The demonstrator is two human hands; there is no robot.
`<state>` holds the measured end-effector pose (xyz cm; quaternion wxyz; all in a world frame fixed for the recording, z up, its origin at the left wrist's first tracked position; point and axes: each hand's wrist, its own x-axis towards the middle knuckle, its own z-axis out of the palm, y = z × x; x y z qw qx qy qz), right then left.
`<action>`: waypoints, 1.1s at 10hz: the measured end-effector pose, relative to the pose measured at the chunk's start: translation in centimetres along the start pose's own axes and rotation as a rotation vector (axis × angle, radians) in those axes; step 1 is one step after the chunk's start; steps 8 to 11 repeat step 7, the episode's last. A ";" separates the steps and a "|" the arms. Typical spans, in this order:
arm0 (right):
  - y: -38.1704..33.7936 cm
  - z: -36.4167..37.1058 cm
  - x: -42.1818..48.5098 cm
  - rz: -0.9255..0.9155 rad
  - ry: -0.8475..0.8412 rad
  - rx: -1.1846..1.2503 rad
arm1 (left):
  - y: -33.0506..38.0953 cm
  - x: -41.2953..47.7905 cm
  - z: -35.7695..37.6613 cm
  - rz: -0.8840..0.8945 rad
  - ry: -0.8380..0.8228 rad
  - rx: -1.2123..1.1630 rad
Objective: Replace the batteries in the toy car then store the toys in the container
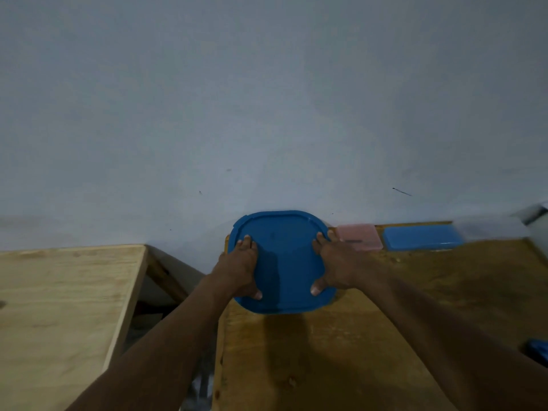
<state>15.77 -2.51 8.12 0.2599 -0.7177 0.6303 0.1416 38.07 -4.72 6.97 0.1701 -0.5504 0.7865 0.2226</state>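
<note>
- Left hand (pixel 240 268) and right hand (pixel 335 262) press flat, fingers straight, on the rounded-square blue plastic container lid (pixel 284 262).
- Likely the closing step; next calls for even pressure around the rim.

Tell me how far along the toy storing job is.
Near the end, apparently. The rounded blue plastic lid already sits in place on the wooden table. The left hand and right hand press it down. Left: finishing the seal; contents are hidden.

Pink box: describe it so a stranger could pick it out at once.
Start at the darker wooden table on the right and follow its far edge along the wall. The pink box lies there between the big blue lid and a flat blue box; it alone is pink.
</note>
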 end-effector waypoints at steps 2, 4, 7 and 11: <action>-1.0 0.6 -0.8 0.011 0.073 -0.034 | 0.7 -1.7 0.4 -0.050 0.105 -0.002; -2.0 3.2 -4.0 0.046 0.390 0.009 | 1.7 -5.7 3.7 -0.061 0.471 -0.208; -4.1 6.5 -11.6 -0.007 0.785 0.441 | 1.5 -15.3 12.8 0.160 0.732 -0.561; -4.1 6.5 -11.6 -0.007 0.785 0.441 | 1.5 -15.3 12.8 0.160 0.732 -0.561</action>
